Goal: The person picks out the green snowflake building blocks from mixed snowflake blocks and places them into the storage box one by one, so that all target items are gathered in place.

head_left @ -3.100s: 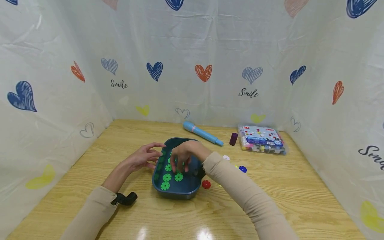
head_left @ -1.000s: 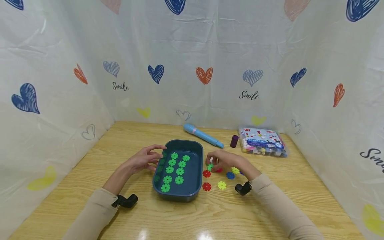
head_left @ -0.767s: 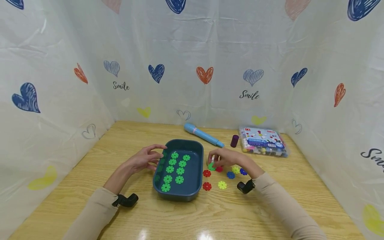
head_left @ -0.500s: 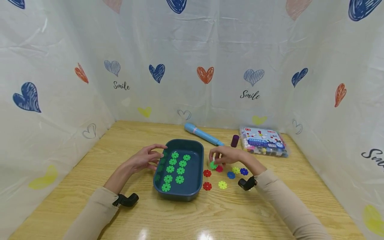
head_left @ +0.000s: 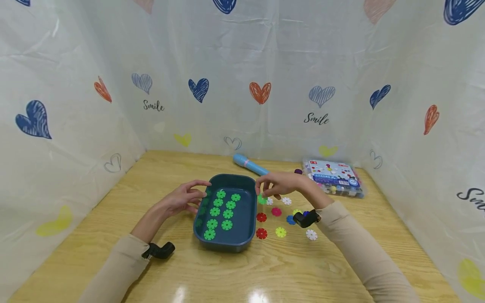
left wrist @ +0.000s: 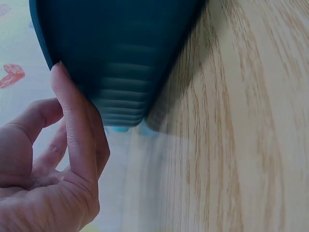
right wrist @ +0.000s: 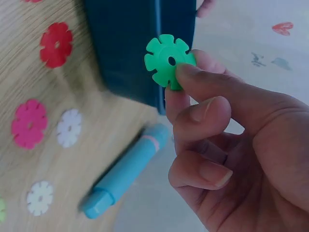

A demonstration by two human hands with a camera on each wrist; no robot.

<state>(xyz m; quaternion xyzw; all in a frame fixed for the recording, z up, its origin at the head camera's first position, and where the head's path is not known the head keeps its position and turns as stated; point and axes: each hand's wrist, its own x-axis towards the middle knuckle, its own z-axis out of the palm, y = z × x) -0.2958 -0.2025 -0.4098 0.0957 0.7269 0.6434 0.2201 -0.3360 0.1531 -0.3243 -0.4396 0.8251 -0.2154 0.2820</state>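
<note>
In the right wrist view, my right hand [right wrist: 212, 130] pinches a green notched snowflake disc [right wrist: 165, 55] between thumb and forefinger, beside the wall of the dark blue bin [right wrist: 130, 53]. From the head view, this hand [head_left: 282, 184] is at the bin's right edge. My left hand [head_left: 185, 198] rests loosely spread against the left side of the bin [head_left: 248, 210], a fingertip touching the rim in the left wrist view. Inside the bin, several green snowflake discs [head_left: 214, 211] lie flat in two rough rows.
Right of the bin lie loose discs: red [head_left: 261, 233], pink [head_left: 276, 211], yellow [head_left: 281, 232], blue [head_left: 290, 219] and white [head_left: 311, 235]. Behind are a light blue stick-shaped thing [head_left: 250, 165], a dark purple cylinder [head_left: 298, 171] and a clear box of parts [head_left: 333, 179].
Earlier, my right hand was inside the bin; it then moved out right and took a green disc. Now it has lifted that disc and shifted back toward the bin. My left hand stays put.
</note>
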